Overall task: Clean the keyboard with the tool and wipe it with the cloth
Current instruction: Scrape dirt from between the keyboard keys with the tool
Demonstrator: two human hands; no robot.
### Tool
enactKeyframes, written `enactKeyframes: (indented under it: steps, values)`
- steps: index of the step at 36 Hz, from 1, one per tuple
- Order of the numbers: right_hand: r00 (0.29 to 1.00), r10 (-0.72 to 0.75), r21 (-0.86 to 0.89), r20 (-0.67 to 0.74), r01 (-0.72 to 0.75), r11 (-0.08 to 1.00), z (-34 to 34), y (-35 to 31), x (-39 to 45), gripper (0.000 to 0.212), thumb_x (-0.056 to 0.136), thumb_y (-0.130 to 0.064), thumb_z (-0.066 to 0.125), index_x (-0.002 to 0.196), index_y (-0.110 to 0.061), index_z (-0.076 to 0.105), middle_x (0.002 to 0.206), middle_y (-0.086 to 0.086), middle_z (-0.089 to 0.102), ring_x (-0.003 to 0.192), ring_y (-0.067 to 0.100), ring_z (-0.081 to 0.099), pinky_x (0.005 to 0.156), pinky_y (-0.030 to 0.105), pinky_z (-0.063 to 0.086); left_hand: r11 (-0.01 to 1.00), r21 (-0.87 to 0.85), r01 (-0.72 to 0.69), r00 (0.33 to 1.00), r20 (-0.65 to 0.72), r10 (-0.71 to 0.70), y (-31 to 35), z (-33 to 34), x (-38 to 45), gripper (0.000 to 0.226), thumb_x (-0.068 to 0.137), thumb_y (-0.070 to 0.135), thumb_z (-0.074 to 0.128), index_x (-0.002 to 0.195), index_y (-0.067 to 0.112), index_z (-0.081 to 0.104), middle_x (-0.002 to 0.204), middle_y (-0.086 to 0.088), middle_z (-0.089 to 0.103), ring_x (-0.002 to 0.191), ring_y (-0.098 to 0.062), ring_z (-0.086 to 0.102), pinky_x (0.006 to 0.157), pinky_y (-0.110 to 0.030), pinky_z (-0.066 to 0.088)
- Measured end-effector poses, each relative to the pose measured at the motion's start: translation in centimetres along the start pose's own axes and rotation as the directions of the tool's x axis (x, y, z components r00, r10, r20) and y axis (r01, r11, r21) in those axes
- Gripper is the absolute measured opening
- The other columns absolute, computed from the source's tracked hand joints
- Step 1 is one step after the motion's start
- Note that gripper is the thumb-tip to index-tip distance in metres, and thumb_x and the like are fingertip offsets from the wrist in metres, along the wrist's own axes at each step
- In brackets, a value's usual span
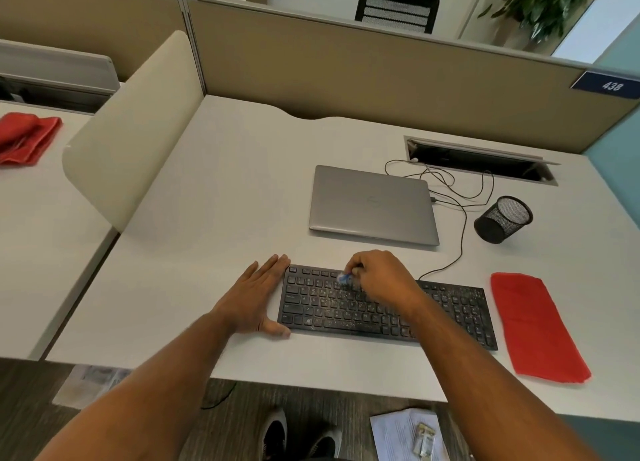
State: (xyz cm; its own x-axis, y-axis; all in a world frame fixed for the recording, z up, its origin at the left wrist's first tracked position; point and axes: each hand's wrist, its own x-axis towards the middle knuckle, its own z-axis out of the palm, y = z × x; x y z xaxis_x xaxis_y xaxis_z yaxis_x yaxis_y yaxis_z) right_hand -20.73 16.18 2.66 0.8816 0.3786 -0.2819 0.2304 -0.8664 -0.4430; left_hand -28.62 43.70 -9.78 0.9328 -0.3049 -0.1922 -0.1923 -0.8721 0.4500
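Observation:
A dusty black keyboard (pixel 450 308) lies near the front edge of the white desk (pixel 225 190). My right hand (pixel 381 275) is closed around a small blue-tipped cleaning tool (pixel 344 278), whose tip touches the upper rows of keys left of centre. My left hand (pixel 258 298) lies flat, fingers together, against the keyboard's left end, thumb at its front corner. A folded red cloth (pixel 535 325) lies on the desk just right of the keyboard, untouched.
A closed grey laptop (pixel 372 204) sits behind the keyboard, with cables (pixel 460 201) running to a desk cable hatch (pixel 481 159). A black mesh pen cup (pixel 502 220) lies tipped at the right. Another red cloth (pixel 26 137) rests on the neighbouring desk at left. Partitions close off the back.

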Motion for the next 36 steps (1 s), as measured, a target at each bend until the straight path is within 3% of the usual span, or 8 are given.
enactKeyframes:
  steps: [2,5,10,13,20,24,27,36]
  values:
    - [0.998,0.000,-0.013,-0.058,-0.001,1.000,0.1,0.0,0.0,0.024,0.103,-0.015,0.055,0.115,-0.021,0.075,0.111,-0.002,0.074,0.087,0.011,0.062,0.080,0.029,0.051,1.000,-0.006,0.001,1.000,0.003,-0.001,0.0,0.0,0.0,0.148,0.063,0.097,0.063,0.162,0.027,-0.023,0.171,0.010,-0.017,0.154,-0.003,-0.025,0.129,-0.037,-0.011]
    - [1.000,0.001,-0.058,0.000,-0.001,0.998,0.9,0.2,-0.1,0.023,0.103,-0.017,0.056,0.116,-0.023,0.074,0.114,-0.002,0.074,0.092,0.012,0.062,0.086,0.030,0.052,1.000,-0.008,0.000,1.000,0.002,0.000,0.0,0.1,0.0,0.148,0.063,0.097,0.062,0.162,0.027,-0.023,0.171,0.010,-0.017,0.154,-0.003,-0.024,0.129,-0.039,-0.010]
    - [1.000,-0.007,-0.046,0.026,0.009,0.999,0.7,-0.2,0.0,0.021,0.103,-0.019,0.056,0.111,-0.023,0.075,0.109,-0.005,0.073,0.082,0.006,0.059,0.071,0.024,0.045,1.000,-0.001,0.004,1.000,0.005,-0.004,0.0,0.0,0.0,0.148,0.063,0.098,0.061,0.161,0.027,-0.024,0.171,0.011,-0.018,0.154,-0.003,-0.025,0.129,-0.039,-0.010]
    - [1.000,-0.021,-0.056,0.021,0.022,0.998,0.8,-0.6,0.0,0.023,0.104,-0.019,0.055,0.113,-0.024,0.075,0.109,-0.005,0.073,0.086,0.009,0.061,0.078,0.028,0.050,1.000,0.001,-0.003,1.000,0.003,0.003,-0.1,0.1,0.0,0.148,0.063,0.098,0.060,0.162,0.026,-0.022,0.172,0.009,-0.017,0.155,-0.005,-0.024,0.130,-0.039,-0.010]
    - [0.998,0.044,-0.396,-0.034,-0.054,0.917,-0.5,0.2,-0.3,0.010,0.092,-0.015,0.063,0.093,-0.015,0.073,0.087,0.001,0.073,0.074,0.018,0.066,0.075,0.035,0.057,1.000,0.006,-0.006,1.000,0.000,0.006,0.0,0.0,0.0,0.147,0.064,0.098,0.060,0.162,0.026,-0.022,0.172,0.009,-0.017,0.155,-0.004,-0.024,0.130,-0.040,-0.009]
    - [0.999,0.002,-0.237,-0.041,-0.012,0.971,-1.0,-0.3,0.1,0.016,0.097,-0.020,0.064,0.109,-0.020,0.075,0.105,-0.003,0.073,0.088,0.014,0.065,0.086,0.034,0.054,1.000,0.001,-0.008,1.000,0.002,0.008,-0.1,0.0,0.0,0.147,0.064,0.098,0.060,0.162,0.026,-0.023,0.172,0.009,-0.018,0.154,-0.003,-0.025,0.130,-0.040,-0.008]
    - [0.999,-0.050,-0.123,0.010,0.051,0.991,-0.5,-0.9,0.0,0.022,0.102,-0.020,0.057,0.117,-0.023,0.074,0.113,-0.005,0.072,0.090,0.010,0.060,0.083,0.030,0.046,1.000,0.005,-0.009,1.000,0.007,0.009,0.0,0.0,0.0,0.147,0.064,0.098,0.059,0.162,0.026,-0.023,0.172,0.009,-0.018,0.154,-0.003,-0.025,0.130,-0.041,-0.008]
    - [0.990,0.108,-0.309,-0.085,-0.129,0.942,-0.9,1.6,-1.1,0.013,0.094,-0.020,0.067,0.103,-0.017,0.076,0.095,0.001,0.074,0.081,0.017,0.067,0.076,0.033,0.056,1.000,0.002,-0.009,1.000,0.005,0.009,0.0,-0.1,0.0,0.147,0.064,0.097,0.061,0.162,0.025,-0.022,0.172,0.008,-0.016,0.155,-0.004,-0.024,0.130,-0.040,-0.009]
